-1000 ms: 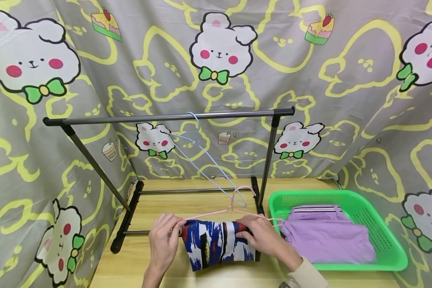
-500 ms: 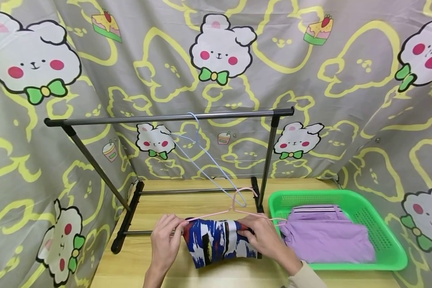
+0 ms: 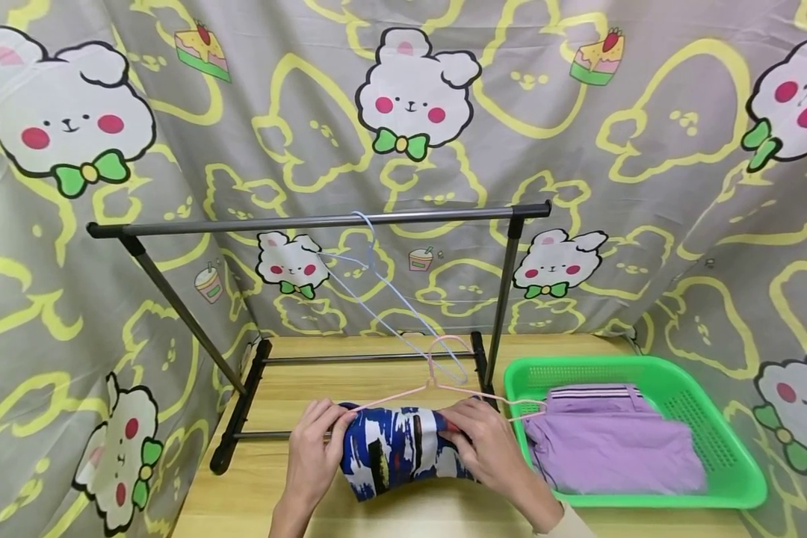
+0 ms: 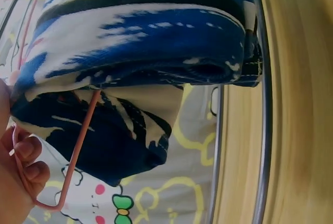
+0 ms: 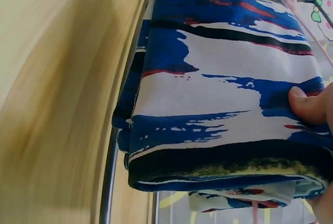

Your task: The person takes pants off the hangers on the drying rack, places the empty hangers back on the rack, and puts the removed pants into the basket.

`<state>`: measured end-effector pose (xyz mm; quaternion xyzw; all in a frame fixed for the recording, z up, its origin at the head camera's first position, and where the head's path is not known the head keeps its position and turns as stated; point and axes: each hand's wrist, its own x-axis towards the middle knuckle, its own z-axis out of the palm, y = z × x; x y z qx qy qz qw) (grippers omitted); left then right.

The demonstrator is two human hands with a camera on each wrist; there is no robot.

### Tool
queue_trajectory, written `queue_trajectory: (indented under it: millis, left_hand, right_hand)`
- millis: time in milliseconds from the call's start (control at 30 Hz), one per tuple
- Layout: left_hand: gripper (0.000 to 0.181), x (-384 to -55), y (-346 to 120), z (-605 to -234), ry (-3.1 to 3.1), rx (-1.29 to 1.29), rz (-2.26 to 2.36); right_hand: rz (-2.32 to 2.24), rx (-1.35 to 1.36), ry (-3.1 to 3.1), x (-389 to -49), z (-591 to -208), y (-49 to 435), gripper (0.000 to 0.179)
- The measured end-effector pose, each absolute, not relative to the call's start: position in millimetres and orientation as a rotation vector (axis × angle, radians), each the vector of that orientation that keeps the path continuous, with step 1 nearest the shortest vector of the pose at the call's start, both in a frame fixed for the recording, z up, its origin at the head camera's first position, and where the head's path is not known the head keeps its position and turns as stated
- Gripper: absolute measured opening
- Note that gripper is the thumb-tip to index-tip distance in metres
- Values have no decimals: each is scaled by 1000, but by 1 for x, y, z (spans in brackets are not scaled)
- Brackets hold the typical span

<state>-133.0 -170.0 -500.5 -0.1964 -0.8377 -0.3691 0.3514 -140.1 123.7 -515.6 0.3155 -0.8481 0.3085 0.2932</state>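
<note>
A folded piece of cloth (image 3: 400,452) with blue, white, black and red brush-stroke print drapes over the lower bar of a pink hanger (image 3: 403,391). At its left end, my left hand (image 3: 314,448) pinches cloth and hanger, thumb toward me. My right hand (image 3: 487,441) grips the right end, its thumb (image 5: 309,105) pressed on the print in the right wrist view. The left wrist view has the hanger's pink end (image 4: 78,154) sticking out past the cloth, with curled fingers (image 4: 36,172) around it. What kind of garment it is, I cannot tell.
Behind the cloth stands a dark metal rack (image 3: 276,224) with a light blue hanger (image 3: 403,299) hooked on its top bar. To the right, a green basket (image 3: 736,467) holds folded purple clothing (image 3: 625,452). Printed curtain (image 3: 403,179) surrounds the wooden table (image 3: 242,501).
Both hands have shifted slightly with the cloth and hanger, and the hanger's hook has tipped a little left and upward. The cloth's front edge is a bit higher. Both grips persist.
</note>
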Motion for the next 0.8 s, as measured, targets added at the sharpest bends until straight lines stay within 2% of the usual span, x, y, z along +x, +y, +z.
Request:
queue_trajectory:
  millis: [700, 800]
  left_hand:
    - [19, -134, -184, -504, -2154, -604, -979]
    - [20, -133, -188, -504, -2168, -591, -994]
  right_hand:
    - [695, 832, -2228, -124, -497, 122, 35]
    - [709, 825, -2245, -120, -494, 124, 32]
